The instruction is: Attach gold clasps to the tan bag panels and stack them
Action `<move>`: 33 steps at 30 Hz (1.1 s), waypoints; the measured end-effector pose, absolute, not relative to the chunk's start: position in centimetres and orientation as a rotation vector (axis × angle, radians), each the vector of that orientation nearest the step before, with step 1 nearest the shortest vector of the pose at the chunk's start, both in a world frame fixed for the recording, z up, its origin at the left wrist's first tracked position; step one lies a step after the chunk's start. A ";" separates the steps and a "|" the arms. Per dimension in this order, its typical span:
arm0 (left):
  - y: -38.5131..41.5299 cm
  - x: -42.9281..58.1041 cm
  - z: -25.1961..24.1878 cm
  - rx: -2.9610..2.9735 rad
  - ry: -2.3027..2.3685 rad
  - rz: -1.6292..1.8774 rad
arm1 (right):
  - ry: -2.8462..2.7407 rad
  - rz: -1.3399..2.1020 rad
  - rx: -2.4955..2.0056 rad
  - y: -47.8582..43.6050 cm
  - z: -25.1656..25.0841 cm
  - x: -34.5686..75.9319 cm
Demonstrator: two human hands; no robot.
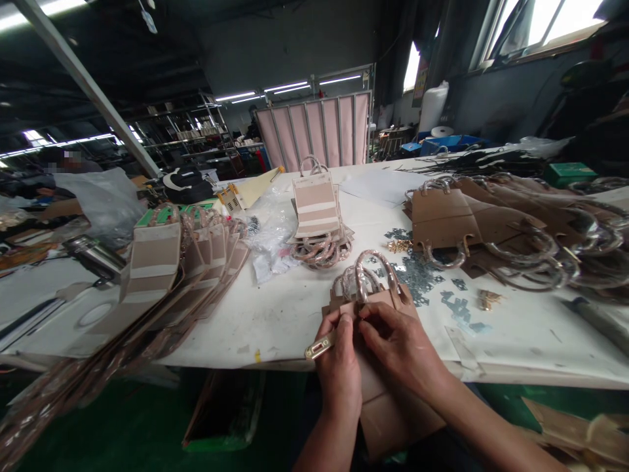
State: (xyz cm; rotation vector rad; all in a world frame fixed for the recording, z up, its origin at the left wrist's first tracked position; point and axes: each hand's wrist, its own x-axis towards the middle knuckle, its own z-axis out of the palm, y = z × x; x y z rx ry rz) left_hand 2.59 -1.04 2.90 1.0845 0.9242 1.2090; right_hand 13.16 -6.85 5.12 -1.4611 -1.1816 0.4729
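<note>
A brown handbag panel hangs over the table's front edge, its handle wrapped in clear plastic film. My left hand is closed on the panel's upper part, thumb on top, just below the handle. Beside its fingers a strap end with a gold metal plate sticks out to the left. My right hand pinches at the panel near the handle's base; whatever lies between those fingertips is hidden. Flat grey metal pieces are scattered behind my right hand, and small gold fittings lie farther right.
Overlapping panels with handles stretch along the left side of the white table. A smaller stack stands at the middle back. More brown panels pile up on the right. A steel flask lies at far left.
</note>
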 end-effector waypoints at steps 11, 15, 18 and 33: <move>-1.0 2.7 3.8 1.036 0.930 1.210 | -1.057 0.403 -1.458 -6.9 4.5 12.3; -1.1 2.6 3.8 1.057 0.951 1.222 | -1.114 0.337 -1.495 -6.8 4.8 12.4; -1.2 2.7 3.7 1.082 0.944 1.217 | -1.190 0.298 -1.496 -6.8 5.2 12.6; -1.3 2.1 4.3 1.302 0.901 1.171 | -1.103 0.385 -1.467 -6.8 5.3 12.8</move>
